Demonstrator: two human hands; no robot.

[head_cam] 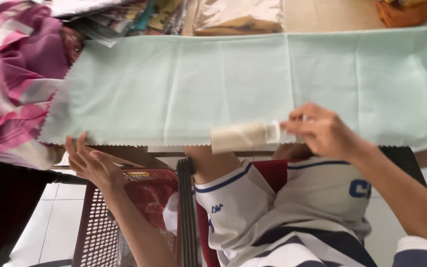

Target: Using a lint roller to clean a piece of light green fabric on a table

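Observed: a long pale mint-green cloth with pinked edges [233,89] lies spread flat across the work surface, its near edge running just beyond the fingertips of both hands.

Right hand [322,131]: thumb and fingers are pinched together on the end of a small cream-coloured roll of tape or ribbon [243,137]. The roll sticks out sideways from the fingertips and lies over the cloth's near edge.

Left hand [92,160]: fingers spread apart and slightly curled, holding nothing. The tips sit just short of the cloth's zigzag edge; whether they touch it cannot be told.

Beyond the left fingers lies a pink and magenta patterned fabric [16,74]. Below the left wrist stands a dark red perforated plastic basket [100,217].

Judgement: the step in hand appears to be laying out and finishing the cloth's near edge. The next move likely calls for the left hand to steady that edge while the right positions the roll.
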